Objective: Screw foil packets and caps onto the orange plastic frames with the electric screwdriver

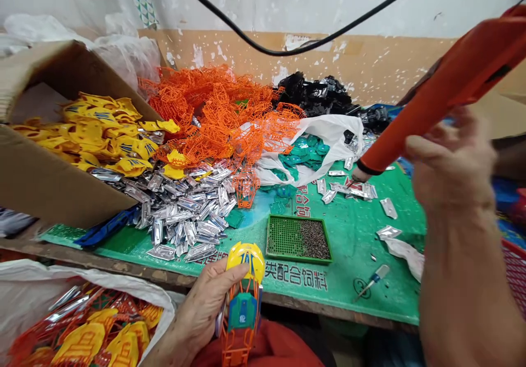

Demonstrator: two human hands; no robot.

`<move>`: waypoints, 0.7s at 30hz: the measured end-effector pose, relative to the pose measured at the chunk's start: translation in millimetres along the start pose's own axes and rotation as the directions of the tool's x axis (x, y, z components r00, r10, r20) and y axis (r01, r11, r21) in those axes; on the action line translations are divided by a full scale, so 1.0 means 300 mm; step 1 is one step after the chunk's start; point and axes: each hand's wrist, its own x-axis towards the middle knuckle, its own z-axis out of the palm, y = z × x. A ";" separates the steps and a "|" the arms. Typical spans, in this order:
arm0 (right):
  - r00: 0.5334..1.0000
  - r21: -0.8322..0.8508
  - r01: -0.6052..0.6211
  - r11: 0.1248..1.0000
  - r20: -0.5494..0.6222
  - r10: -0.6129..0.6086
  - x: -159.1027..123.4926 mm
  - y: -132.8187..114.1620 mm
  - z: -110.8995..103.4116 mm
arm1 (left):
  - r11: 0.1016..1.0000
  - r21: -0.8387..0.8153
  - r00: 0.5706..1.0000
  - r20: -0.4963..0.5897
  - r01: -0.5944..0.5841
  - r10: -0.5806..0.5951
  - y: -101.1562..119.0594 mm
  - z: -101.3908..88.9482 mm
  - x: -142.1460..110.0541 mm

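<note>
Our left hand [201,315] — fingers clamped on plastic toy car [242,307] | right hand [450,164] — fingers clamped on orange electric screwdriver [447,96] | a slip could drop either

The tray [298,239] sits on the mat [353,235]. The box [49,153] is to its left, the bag [329,148] behind it, the screwdriver [372,282] to its right.

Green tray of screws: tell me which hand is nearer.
Left. The left hand, holding a plastic model car, is below and left of the tray. The right hand, holding an orange power screwdriver, is farther off, up and right.
</note>
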 end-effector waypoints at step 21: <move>0.867 0.266 -0.441 0.857 0.376 0.329 -0.462 -0.076 0.332 | 0.995 -0.089 0.998 0.057 0.037 -0.032 -0.026 0.030 -0.007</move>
